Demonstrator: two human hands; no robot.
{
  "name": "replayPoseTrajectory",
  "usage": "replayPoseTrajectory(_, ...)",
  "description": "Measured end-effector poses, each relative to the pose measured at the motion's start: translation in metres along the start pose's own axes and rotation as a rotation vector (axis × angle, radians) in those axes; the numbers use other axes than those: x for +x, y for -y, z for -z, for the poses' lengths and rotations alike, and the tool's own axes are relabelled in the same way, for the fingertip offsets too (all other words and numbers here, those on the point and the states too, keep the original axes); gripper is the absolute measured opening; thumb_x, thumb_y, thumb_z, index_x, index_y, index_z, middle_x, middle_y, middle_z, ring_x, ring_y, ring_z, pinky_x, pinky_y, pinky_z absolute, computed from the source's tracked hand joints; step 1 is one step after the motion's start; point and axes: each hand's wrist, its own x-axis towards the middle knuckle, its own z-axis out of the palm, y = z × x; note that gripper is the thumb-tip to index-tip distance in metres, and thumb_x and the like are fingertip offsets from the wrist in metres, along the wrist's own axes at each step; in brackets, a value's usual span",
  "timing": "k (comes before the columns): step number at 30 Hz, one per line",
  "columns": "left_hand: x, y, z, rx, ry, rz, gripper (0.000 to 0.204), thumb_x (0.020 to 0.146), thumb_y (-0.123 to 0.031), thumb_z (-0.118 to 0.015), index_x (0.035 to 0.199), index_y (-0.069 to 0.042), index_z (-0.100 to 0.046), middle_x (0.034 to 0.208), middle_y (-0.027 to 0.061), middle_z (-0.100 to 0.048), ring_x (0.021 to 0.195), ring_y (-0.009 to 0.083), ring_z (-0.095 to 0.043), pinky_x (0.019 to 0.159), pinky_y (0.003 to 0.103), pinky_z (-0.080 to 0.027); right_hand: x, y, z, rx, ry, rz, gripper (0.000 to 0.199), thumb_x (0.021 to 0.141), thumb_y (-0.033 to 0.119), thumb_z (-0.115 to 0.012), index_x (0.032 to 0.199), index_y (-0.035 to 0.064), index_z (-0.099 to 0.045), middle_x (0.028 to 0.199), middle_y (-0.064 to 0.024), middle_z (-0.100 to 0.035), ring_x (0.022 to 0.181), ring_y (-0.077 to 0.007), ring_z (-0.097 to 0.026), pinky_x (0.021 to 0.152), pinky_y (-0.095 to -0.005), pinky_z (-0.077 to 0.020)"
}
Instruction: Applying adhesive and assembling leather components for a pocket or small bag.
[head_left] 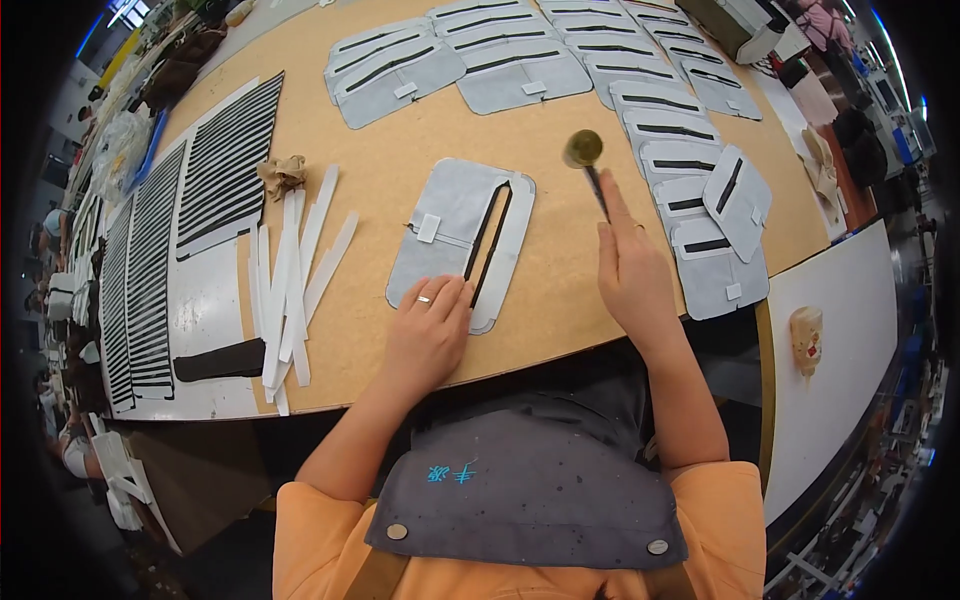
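Note:
A grey panel (410, 266) with rounded corners lies tilted on the table in front of me. It has a long slot edged in black strips and a small white tab. My left hand (430, 325), a ring on one finger, holds the panel down at its near part; the fingers are bent and close together, their tips by the black edging. In my right hand (635, 275) is a hammer with a round brass-coloured head (584, 148) and a dark handle. The hammer head is raised to the right of the panel, apart from it.
Similar grey panels (525, 75) lie in overlapping rows at the back and right. White strips (290, 290), crumpled brown paper (283, 175) and sheets of black strips (230, 150) are at left. A bottle (806, 340) lies on the white side table at right.

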Motion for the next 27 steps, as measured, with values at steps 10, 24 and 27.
replayPoseTrajectory(10,0.002,0.028,0.035,-0.148,0.032,0.028,0.008,0.081,-0.010,-0.065,0.086,-0.007,-0.059,0.086,0.0052,-0.057,0.085,0.0236,-0.058,0.087,0.039,-0.042,-0.033,-0.094,0.070,-0.270,-0.256,-0.192,0.030,0.095,0.016,-0.053,0.119,0.0002,-0.059,0.117,-0.0186,-0.057,0.110,-0.0340,-0.053,0.095,-0.0401,-0.0414)
replayPoseTrajectory(24,0.025,0.008,0.006,-0.404,0.222,0.149,0.029,0.079,-0.006,-0.065,0.106,-0.006,-0.055,0.098,0.0086,-0.055,0.093,0.0269,-0.051,0.084,0.037,-0.037,-0.227,-0.290,0.193,-0.370,-0.273,-0.514,0.055,0.092,0.052,-0.056,0.119,0.0040,-0.054,0.096,-0.0061,-0.057,0.085,-0.0147,-0.051,0.078,-0.0290,-0.0442)
replayPoseTrajectory(27,0.020,0.011,0.026,-0.481,0.394,0.132,0.030,0.079,-0.007,-0.066,0.107,-0.007,-0.056,0.099,0.0073,-0.054,0.095,0.0255,-0.051,0.083,0.036,-0.034,-0.178,-0.224,0.213,-0.085,0.157,-0.985,0.056,0.092,0.050,-0.058,0.125,0.0045,-0.051,0.107,-0.0094,-0.058,0.101,-0.0194,-0.055,0.090,-0.0331,-0.0423)
